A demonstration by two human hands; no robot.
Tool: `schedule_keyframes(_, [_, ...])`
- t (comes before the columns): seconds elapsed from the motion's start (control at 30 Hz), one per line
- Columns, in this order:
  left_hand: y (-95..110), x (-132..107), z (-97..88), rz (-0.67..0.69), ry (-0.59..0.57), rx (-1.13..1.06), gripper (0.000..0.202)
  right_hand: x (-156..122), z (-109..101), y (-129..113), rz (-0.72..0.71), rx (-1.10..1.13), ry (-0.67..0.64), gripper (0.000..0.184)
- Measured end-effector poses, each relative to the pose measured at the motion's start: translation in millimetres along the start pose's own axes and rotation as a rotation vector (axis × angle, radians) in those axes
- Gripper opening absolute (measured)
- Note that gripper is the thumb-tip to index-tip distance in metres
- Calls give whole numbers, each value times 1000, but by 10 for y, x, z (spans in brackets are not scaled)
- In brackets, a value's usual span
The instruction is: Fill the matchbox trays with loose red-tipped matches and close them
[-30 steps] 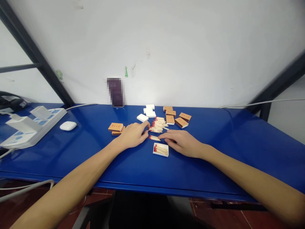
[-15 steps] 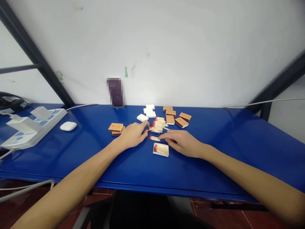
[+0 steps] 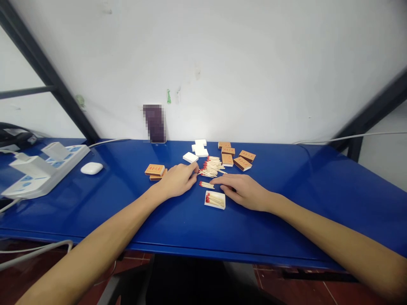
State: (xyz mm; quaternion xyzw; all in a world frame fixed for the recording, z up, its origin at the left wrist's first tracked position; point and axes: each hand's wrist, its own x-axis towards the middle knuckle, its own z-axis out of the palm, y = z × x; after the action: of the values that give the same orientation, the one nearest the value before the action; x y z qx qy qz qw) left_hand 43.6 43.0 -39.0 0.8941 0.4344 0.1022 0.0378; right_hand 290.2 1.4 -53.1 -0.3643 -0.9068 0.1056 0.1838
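A loose pile of red-headed matches (image 3: 213,167) lies on the blue table. My left hand (image 3: 178,180) rests at the pile's left edge, index fingertip against the match heads, thumb apart from it; its other fingers are curled under and partly hidden. My right hand (image 3: 244,190) stretches its index finger onto a small row of matches (image 3: 206,185) in front of the pile, the thumb spread away. Just below that row sits an open white matchbox tray (image 3: 215,206), partly filled with matches, heads to the left.
Two orange matchboxes (image 3: 154,170) are stacked left of my left hand. Several more matchboxes (image 3: 243,163) lie behind the pile to the right, and white trays (image 3: 200,151) behind it. Farther left are a white earphone case (image 3: 91,168) and a power strip (image 3: 47,186). A pixelated dark rectangle (image 3: 155,123) leans on the wall.
My right index fingertip has slid slightly left over the small row of matches. My left hand has stayed nearly in place.
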Motion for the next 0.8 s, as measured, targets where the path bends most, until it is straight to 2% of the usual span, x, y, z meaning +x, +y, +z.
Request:
schedule_keyframes(0.23, [27,-5,-5,20,-8,0,9,0,-10,10,-9,0,-39,25])
schedule_keyframes(0.37, [22,-14,-3,57,-8,-20,11,-6,-14,17,-20,-5,-54,24])
schedule_keyframes(0.57, [12,-21,-13,185,-36,-70,16,0,-18,6,-18,-4,-53,27])
schedule_keyframes(0.8, [19,-20,-12,196,-52,-94,15,4,-24,-4,-12,-12,-65,28])
